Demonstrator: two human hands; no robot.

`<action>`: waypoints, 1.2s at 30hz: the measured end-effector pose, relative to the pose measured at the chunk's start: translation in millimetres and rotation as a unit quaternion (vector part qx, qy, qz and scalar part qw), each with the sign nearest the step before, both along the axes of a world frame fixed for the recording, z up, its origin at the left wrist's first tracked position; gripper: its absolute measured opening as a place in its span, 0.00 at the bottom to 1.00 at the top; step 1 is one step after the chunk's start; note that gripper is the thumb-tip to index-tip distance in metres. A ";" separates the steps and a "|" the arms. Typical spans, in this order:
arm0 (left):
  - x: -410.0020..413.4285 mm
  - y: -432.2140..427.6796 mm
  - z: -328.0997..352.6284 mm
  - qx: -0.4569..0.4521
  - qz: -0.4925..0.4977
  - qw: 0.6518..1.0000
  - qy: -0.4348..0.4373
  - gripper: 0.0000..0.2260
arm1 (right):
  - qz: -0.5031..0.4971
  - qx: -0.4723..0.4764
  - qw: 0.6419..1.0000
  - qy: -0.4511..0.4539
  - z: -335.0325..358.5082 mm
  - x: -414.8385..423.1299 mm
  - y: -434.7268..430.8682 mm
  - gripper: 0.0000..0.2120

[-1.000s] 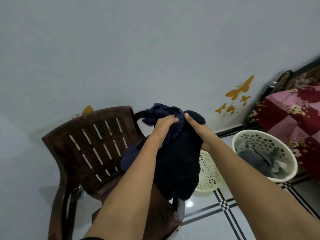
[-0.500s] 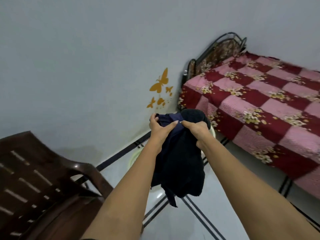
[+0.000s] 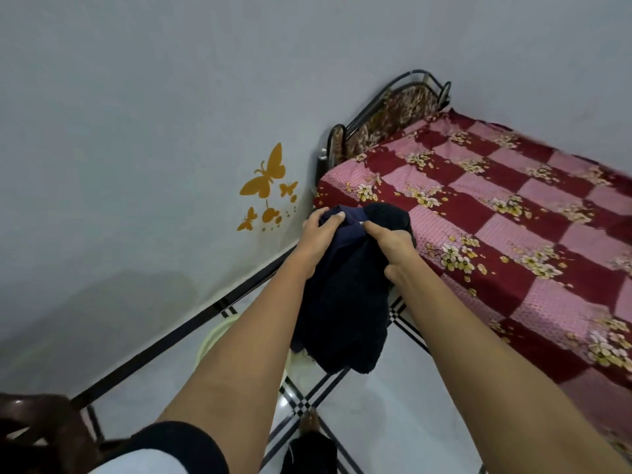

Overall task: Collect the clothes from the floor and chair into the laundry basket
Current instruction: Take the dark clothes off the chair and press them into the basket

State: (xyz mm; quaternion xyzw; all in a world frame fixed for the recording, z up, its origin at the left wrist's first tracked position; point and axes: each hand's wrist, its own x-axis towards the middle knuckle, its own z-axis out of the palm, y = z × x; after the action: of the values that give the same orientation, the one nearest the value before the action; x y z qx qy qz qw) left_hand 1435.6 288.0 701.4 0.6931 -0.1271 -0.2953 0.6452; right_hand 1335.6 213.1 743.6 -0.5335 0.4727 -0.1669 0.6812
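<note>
I hold a bundle of dark clothes (image 3: 345, 302) up in front of me with both hands. My left hand (image 3: 316, 239) grips the upper left of the bundle, fingers curled over a navy fold and thumb pressed against it. My right hand (image 3: 390, 244) pinches the cloth just beside it, the fingers bunched tight on the top edge where a fuzzy black piece rises behind my knuckles. The rest of the bundle hangs down between my forearms, well above the floor (image 3: 393, 422).

Below my left forearm, a pale curved rim (image 3: 219, 333) shows on the tiles close to the wall; I think it is the laundry basket, but my arm and the hanging cloth cover most of it, so I cannot be sure. The clothes hang above and slightly right of that rim, not in it.

The bed (image 3: 513, 234) with its red and pink checked cover stands to my right, its headboard against the wall. Orange butterfly stickers (image 3: 266, 186) sit on the wall to the left of the bed. A corner of the dark brown chair (image 3: 34, 425) shows at lower left, beside my dark-edged sleeve (image 3: 178, 446).
</note>
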 end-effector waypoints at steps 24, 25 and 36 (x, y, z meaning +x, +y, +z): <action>121.5 -168.3 -215.6 0.153 0.243 0.935 0.207 0.19 | 0.260 0.107 0.937 0.207 -237.8 188.8 -209.5 0.20; 119.7 -169.7 -232.0 0.165 0.255 0.929 0.211 0.19 | 0.278 0.112 0.929 0.216 -258.3 191.0 -212.2 0.21; 68.8 -160.9 -378.8 0.394 0.210 0.891 0.085 0.23 | 0.383 0.077 0.887 0.247 -431.0 215.5 -223.2 0.44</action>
State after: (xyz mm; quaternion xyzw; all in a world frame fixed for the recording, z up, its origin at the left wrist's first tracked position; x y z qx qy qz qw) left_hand 1504.4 127.1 322.6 0.8732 0.2038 -0.2366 0.3742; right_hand 1551.1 -10.1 312.7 -0.6427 0.3960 0.2809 0.5926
